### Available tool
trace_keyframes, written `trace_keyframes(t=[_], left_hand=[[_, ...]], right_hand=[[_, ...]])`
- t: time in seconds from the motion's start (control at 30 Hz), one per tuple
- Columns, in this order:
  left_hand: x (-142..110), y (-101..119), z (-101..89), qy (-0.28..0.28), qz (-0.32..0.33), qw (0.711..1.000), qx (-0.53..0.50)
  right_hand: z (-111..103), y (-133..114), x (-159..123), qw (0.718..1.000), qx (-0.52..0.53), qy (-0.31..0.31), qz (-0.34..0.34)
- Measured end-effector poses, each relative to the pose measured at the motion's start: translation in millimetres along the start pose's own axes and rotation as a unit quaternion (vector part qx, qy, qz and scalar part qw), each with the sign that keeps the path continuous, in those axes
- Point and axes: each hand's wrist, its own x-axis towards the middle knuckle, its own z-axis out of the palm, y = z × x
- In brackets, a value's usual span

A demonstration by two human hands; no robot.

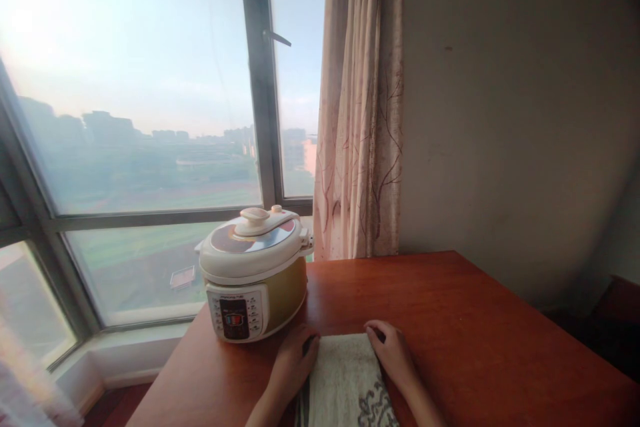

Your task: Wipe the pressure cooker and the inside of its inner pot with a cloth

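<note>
A pale folded cloth (345,380) with a grey pattern lies on the red-brown wooden table (450,307) in front of me. My left hand (293,363) rests at its far left corner, fingers curled onto the edge. My right hand (393,353) sits at its far right corner, fingers bent down on the cloth's edge. Both hands pinch or press the cloth's top edge.
An electric pressure cooker (255,273) with a white lid and control panel stands at the table's far left corner. Behind it is a large window (150,113). A patterned curtain (360,107) hangs beside a bare wall (515,113).
</note>
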Motion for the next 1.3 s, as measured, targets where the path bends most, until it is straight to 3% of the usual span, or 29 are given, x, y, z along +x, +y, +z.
trace_keyframes(t=[1.3], left_hand=[[-1.1, 2.8, -0.3, 0.012, -0.010, 1.000, -0.007]], right_hand=[[0.9, 2.2, -0.7, 1.000, 0.004, 0.007, 0.004]])
